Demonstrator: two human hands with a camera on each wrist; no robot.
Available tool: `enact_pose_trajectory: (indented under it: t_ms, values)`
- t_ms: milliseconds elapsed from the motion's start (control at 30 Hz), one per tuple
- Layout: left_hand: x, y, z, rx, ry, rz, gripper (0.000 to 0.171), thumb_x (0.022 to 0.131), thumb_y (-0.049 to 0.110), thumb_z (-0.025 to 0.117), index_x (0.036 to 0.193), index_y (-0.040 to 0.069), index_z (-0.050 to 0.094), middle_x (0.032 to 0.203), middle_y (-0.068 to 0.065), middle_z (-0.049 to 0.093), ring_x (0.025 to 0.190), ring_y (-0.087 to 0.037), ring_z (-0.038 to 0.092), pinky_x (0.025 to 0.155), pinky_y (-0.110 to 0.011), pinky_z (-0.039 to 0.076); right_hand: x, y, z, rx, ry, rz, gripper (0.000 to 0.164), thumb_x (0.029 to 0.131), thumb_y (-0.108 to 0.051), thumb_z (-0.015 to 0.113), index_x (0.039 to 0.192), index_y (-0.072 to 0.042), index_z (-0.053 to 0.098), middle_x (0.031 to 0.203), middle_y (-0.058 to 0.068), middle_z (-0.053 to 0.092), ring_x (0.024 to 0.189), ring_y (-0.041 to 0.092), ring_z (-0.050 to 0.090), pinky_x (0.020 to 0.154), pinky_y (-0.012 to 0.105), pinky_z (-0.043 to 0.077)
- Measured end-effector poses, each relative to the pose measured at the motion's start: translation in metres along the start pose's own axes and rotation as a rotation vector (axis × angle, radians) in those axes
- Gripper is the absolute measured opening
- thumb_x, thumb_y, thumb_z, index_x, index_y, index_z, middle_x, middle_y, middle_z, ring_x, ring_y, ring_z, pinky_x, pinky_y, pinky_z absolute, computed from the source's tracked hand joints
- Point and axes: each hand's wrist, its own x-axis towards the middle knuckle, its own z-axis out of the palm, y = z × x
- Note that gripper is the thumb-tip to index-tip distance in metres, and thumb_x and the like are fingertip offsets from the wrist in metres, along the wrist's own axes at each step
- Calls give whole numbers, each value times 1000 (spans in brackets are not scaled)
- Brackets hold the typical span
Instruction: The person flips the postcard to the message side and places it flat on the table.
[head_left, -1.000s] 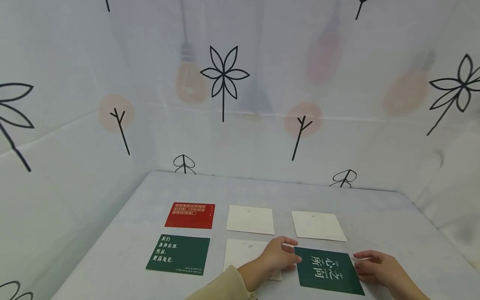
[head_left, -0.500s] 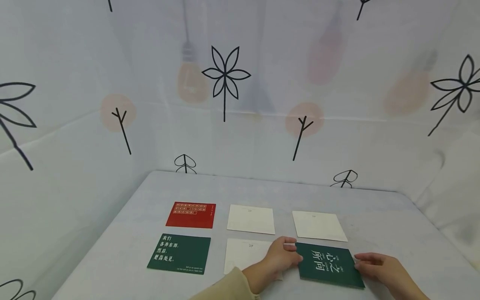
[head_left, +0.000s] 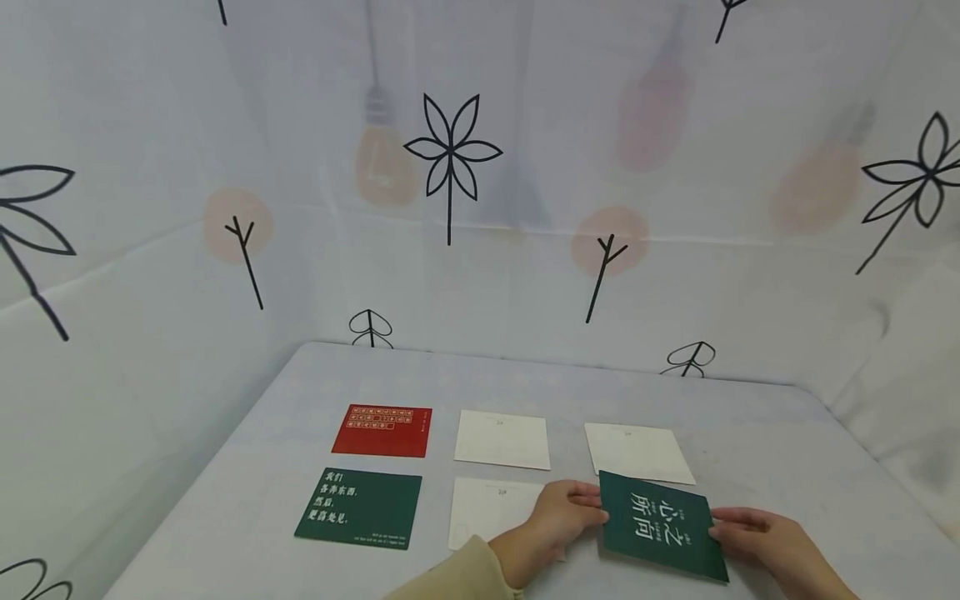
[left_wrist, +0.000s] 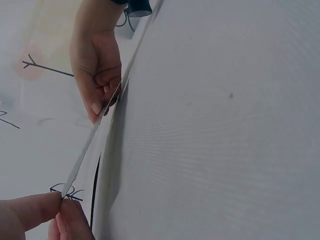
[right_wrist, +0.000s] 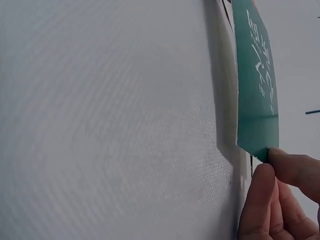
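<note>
A dark green card [head_left: 660, 527] with white Chinese characters is held between both hands, raised off the table with its near edge lower. At its left edge, my left hand [head_left: 558, 521] pinches it between thumb and fingers; the left wrist view shows the card [left_wrist: 82, 155] edge-on from that pinch. Opposite, my right hand [head_left: 765, 537] pinches the right edge, and in the right wrist view thumb and finger [right_wrist: 295, 170] meet at the card's end. Partly under my left hand lies a cream card [head_left: 487, 508].
Two more cream cards, a middle one [head_left: 502, 440] and a right one [head_left: 637, 450], lie in the back row. To the left are a red card [head_left: 382, 431] and a green card [head_left: 360, 508] with white writing. A patterned cloth [head_left: 510, 275] hangs behind the pale table [head_left: 225, 533].
The green card has come up off the table and tilted, its far edge rising. My right hand has closed on its right edge; the other cards stay put.
</note>
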Motion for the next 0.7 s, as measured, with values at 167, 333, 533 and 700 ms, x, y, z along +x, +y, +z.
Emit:
enact_pose_trajectory:
  t_ms: [167, 333, 533, 700]
  values:
    - [0, -1, 2, 4, -5, 2, 17, 76, -3, 72, 89, 6, 65, 76, 2, 61, 69, -9, 59, 66, -26, 53, 0, -1, -1, 28, 2, 16, 70, 70, -33, 81, 116, 13, 55, 95, 16, 66, 80, 20, 62, 72, 38, 54]
    - [1, -2, 3, -38, -2, -25, 12, 78, 0, 72, 85, 6, 65, 74, 1, 61, 68, -10, 59, 65, -26, 54, 0, 0, -3, 79, -4, 26, 57, 75, -32, 77, 107, 12, 58, 89, 8, 65, 78, 19, 60, 71, 35, 54]
    - [3, 0, 1, -75, 4, -51, 7, 80, 6, 72, 84, 6, 66, 77, 0, 59, 69, -11, 59, 67, -27, 55, -4, -3, -3, 101, -7, 6, 44, 83, -30, 70, 101, 10, 61, 82, 4, 61, 74, 18, 56, 68, 31, 53]
    - [5, -1, 0, -114, -10, -10, 6, 79, 4, 72, 84, 5, 67, 78, 0, 60, 69, -11, 58, 67, -28, 55, -5, -4, -5, 178, -19, -1, 31, 91, -23, 58, 98, 7, 62, 78, 5, 59, 72, 19, 56, 66, 32, 52]
